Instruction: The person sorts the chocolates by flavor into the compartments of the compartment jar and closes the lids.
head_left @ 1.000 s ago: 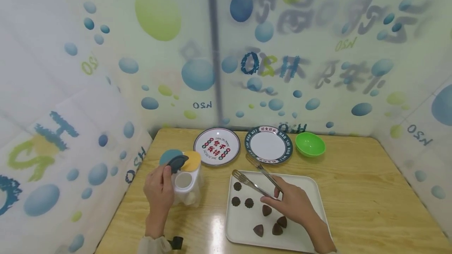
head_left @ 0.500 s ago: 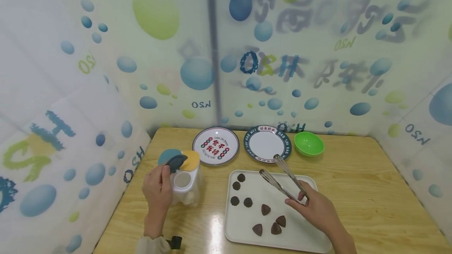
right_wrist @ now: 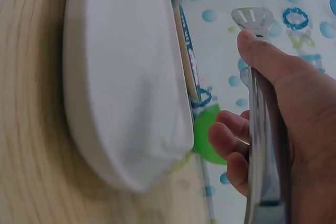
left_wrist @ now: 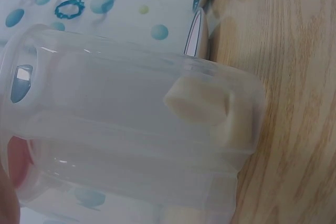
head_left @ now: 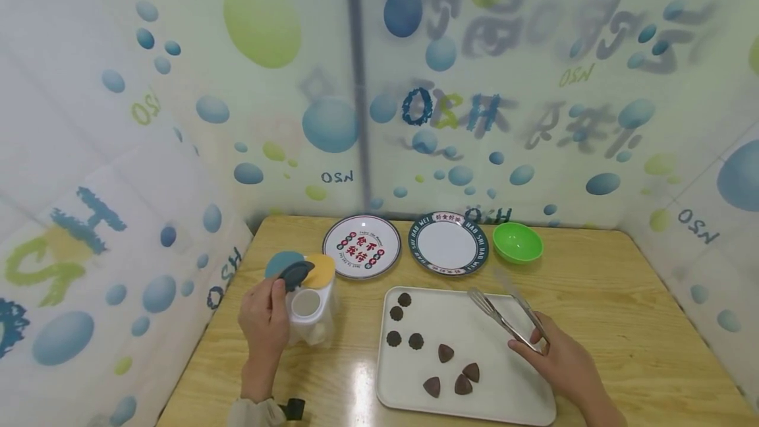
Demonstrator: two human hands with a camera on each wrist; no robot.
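Observation:
My left hand (head_left: 265,315) pinches the raised dark blue lid (head_left: 296,275) of a clear storage container (head_left: 317,333) with several lids; one round opening is uncovered. Pale pieces (left_wrist: 197,100) lie inside the container in the left wrist view. My right hand (head_left: 560,356) grips metal tongs (head_left: 506,315), their arms spread apart with nothing between the tips, over the right side of a white tray (head_left: 498,381). On the tray's left lie several round fluted dark chocolates (head_left: 394,339); several triangular brown chocolates (head_left: 446,352) lie toward its front.
Behind the tray stand a white plate with red lettering (head_left: 362,247), a plate with a dark green rim (head_left: 449,242) and a bright green bowl (head_left: 518,243). The wooden table (head_left: 640,321) is bordered by patterned curtains (head_left: 474,84) at the back and sides.
My right hand has moved right with the tongs, away from the tray's back left corner, where a fluted chocolate now shows. My left hand stays at the raised lid.

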